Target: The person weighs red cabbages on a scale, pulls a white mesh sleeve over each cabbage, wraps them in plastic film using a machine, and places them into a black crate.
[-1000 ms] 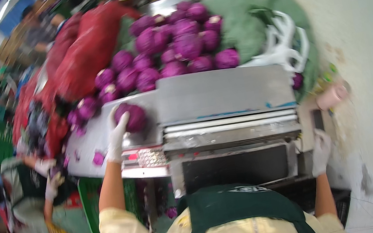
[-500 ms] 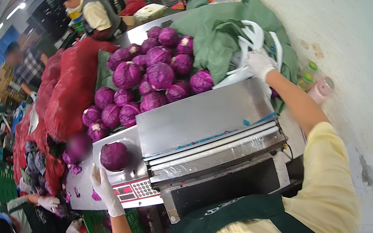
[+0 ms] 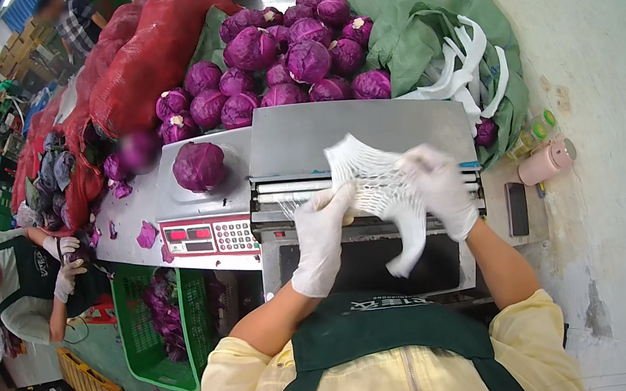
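Gloved in white, my left hand [image 3: 322, 231] and my right hand [image 3: 442, 189] stretch a white foam net sleeve [image 3: 368, 173] between them. Its mesh is pulled wide, and one end hangs below my right hand, which is slightly blurred. Under both hands is a metal film-wrapping machine [image 3: 368, 127] with rollers and a flat top. To the left, a purple cabbage [image 3: 199, 166] sits on the plate of a scale [image 3: 233, 233] with a red-edged keypad. More white foam net sleeves [image 3: 466, 68] lie on green cloth at the right, beyond my right hand.
Purple cabbages [image 3: 308, 61] are heaped behind the machine, beside red mesh sacks [image 3: 148, 65]. A pink bottle [image 3: 548, 161] and a dark phone-like slab [image 3: 516, 208] are by the right wall. A green crate [image 3: 136, 331] stands lower left, near a co-worker [image 3: 23, 263].
My right hand has come back from the foam sleeve pile with one sleeve. My left hand has left the scale's side and now grips that sleeve too. The head view has shifted.
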`<state>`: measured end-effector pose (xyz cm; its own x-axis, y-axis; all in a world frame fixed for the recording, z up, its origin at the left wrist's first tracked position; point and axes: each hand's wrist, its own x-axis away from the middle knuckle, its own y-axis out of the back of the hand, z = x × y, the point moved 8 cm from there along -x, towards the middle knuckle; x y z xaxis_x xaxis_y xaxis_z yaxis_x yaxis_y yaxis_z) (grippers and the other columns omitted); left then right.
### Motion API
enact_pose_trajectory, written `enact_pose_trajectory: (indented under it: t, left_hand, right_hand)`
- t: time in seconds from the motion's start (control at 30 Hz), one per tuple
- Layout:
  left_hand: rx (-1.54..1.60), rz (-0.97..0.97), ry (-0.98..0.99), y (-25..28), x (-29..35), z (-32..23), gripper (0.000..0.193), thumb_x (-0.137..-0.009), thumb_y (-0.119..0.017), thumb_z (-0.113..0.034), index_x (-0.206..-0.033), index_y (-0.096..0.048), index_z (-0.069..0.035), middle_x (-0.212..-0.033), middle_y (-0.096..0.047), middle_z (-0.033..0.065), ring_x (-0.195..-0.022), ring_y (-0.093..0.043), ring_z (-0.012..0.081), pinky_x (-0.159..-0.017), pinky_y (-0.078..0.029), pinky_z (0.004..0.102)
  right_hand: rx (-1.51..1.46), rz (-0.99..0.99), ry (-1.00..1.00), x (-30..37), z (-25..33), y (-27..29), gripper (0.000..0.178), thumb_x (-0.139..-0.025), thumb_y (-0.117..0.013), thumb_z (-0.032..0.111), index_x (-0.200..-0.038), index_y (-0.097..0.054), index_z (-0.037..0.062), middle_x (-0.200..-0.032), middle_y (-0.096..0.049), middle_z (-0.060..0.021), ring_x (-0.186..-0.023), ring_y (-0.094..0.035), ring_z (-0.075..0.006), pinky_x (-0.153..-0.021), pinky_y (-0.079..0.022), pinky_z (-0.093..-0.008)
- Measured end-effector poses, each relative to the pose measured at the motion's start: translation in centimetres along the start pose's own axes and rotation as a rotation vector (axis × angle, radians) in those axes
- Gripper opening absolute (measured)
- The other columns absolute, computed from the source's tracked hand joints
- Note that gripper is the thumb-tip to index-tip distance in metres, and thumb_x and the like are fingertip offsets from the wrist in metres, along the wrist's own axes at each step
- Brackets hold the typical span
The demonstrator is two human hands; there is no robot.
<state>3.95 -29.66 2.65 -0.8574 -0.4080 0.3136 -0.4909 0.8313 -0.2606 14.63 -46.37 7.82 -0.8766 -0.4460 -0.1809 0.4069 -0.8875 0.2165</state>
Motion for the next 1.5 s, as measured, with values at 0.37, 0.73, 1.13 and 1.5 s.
enact_pose_trajectory:
  t: [0.37, 0.73, 1.13, 1.5]
  left_hand:
    - [0.106, 0.080, -0.223, 4.1, 2.4, -1.2, 0.031, -0.093, -0.063, -0.012, -0.121, -0.058, -0.001, -0.101, -0.067, 0.0063, -0.090, -0.061, 0.0103, -0.083, -0.049, 0.0241]
    - [0.099, -0.292, -0.694, 12.4, 3.7, -4.1, 0.011, -0.091, -0.063, -0.009, -0.095, -0.054, -0.004, -0.091, -0.057, 0.0040, -0.079, -0.055, 0.0099, -0.072, -0.045, 0.0214]
    - [0.053, -0.289, -0.269, 30.3, -4.6, -4.1, 0.015, -0.087, -0.069, -0.020, -0.085, -0.066, -0.005, -0.075, -0.062, -0.0007, -0.066, -0.056, 0.0082, -0.062, -0.047, 0.0249]
    - [-1.222, -0.414, -0.335, 35.2, -18.2, -2.7, 0.026, -0.091, -0.050, -0.016, -0.113, -0.062, -0.010, -0.087, -0.068, 0.0179, -0.087, -0.067, 0.0362, -0.076, -0.052, 0.0440]
  right_hand:
    - [-0.032, 0.451, -0.276, 5.2, -0.2, -7.0, 0.016, -0.093, -0.061, 0.014, -0.092, -0.066, -0.0009, -0.074, -0.063, 0.0001, -0.069, -0.055, -0.0042, -0.063, -0.046, -0.0212]
    - [-0.629, 0.317, -0.290, 3.4, 0.7, -20.7, 0.026, -0.097, -0.060, 0.020, -0.116, -0.061, 0.0037, -0.107, -0.062, -0.0031, -0.094, -0.059, -0.0106, -0.084, -0.050, -0.0261]
    - [0.552, 0.786, 0.342, -7.9, -0.2, -26.9, 0.039, -0.088, -0.064, 0.027, -0.116, -0.061, -0.0002, -0.100, -0.068, -0.0143, -0.070, -0.060, -0.0167, -0.069, -0.052, -0.0334]
    - [0.392, 0.624, -0.080, -21.0, -13.9, -39.0, 0.044, -0.096, -0.047, 0.034, -0.113, -0.064, -0.0040, -0.108, -0.066, -0.0245, -0.098, -0.064, -0.0318, -0.086, -0.048, -0.0384]
